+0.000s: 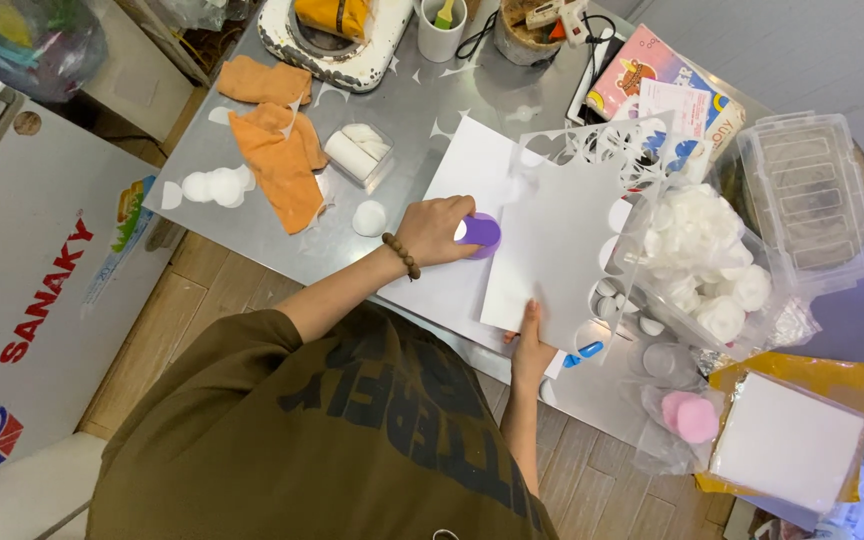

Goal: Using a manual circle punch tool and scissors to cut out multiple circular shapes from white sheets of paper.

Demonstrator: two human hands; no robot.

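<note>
purple plastic shows under the left hand [435, 229], which is closed over a round paper punch [479, 233] and presses it onto the left edge of a white sheet [552, 250] already cut full of round holes along its top and right side. the right hand [530, 345] pinches that sheet's near edge, thumb on top, fingers hidden beneath it. a second plain white sheet [472, 165] lies flat under both on the grey metal table [412, 110]. a bead bracelet [402, 255] circles the left wrist. white paper discs [214, 186] sit to the left beside two orange cloths [280, 160], one more disc [369, 217] near the left hand, and a clear bag of white discs [702, 250] rests just right of the punched sheet.
</note>
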